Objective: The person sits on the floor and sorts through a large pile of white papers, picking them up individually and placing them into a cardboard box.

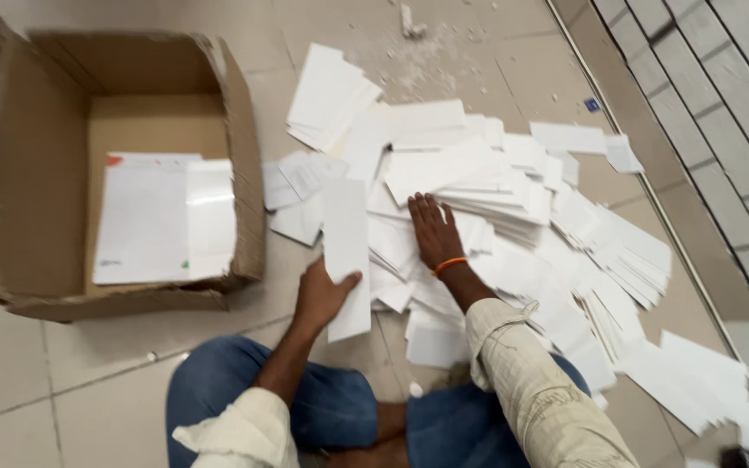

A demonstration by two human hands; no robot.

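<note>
Nearest the camera, at the bottom of the frame, are the person's knees in blue trousers and two cream sleeves, folded on the tiled floor. From there the left hand rises toward the centre of the frame and grips a long white card by its lower part, thumb across the face and fingers behind it. The card's long axis runs almost straight up the frame, its top end pointing to the upper middle and its bottom end just beside the left knee. The right hand, with an orange band at the wrist, lies flat and spread, palm down, on the pile of white cards; it grasps nothing and only presses on the top sheets. That pile sprawls from the centre out to the right and lower right of the frame, many cards lying at differing angles. The cardboard box sits at the upper left, open at the top, with stacked white sheets lying flat inside it. The held card is to the right of the box, its near edge close to the box's right wall, so the left hand is the nearer one to the box, while the right hand stands well apart from it.
</note>
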